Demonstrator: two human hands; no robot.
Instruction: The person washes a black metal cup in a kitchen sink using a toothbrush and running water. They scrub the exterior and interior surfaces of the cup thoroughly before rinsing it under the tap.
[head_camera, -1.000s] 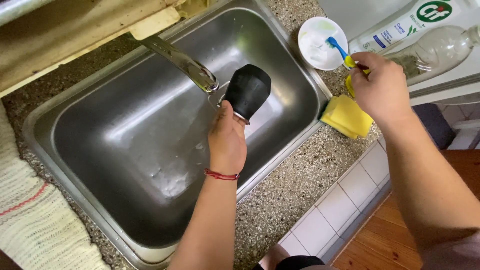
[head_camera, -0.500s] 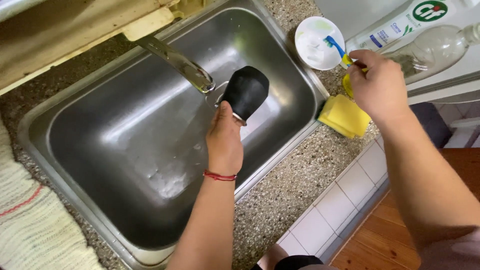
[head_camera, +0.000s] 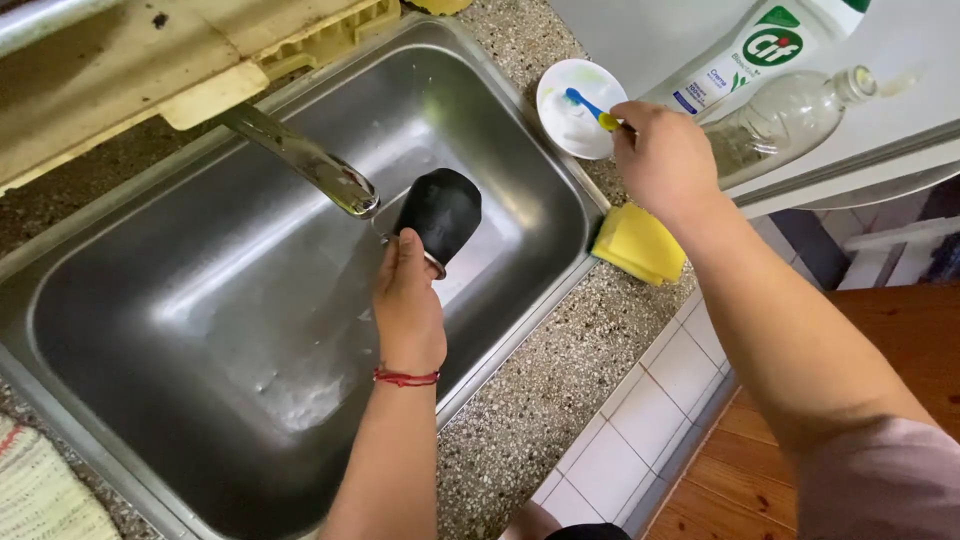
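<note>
My left hand (head_camera: 405, 300) holds a small black rounded cup (head_camera: 440, 212) by its rim, upside down over the steel sink (head_camera: 180, 330), just beside the tap spout (head_camera: 300, 160). A red string bracelet circles that wrist. My right hand (head_camera: 665, 160) grips a toothbrush (head_camera: 590, 108) with a yellow handle and blue head. The brush head rests in a small white dish (head_camera: 560, 130) of white paste on the counter.
A yellow sponge (head_camera: 638, 245) lies on the speckled counter (head_camera: 540, 400) at the sink's right edge. A white cleaner bottle (head_camera: 750, 55) and a clear plastic bottle (head_camera: 790, 115) lie on a white ledge behind. A woven cloth (head_camera: 40, 495) sits at bottom left.
My right hand has moved left with the toothbrush, so the brush head now lies in the white dish. The left hand and black cup have stayed under the tap.
</note>
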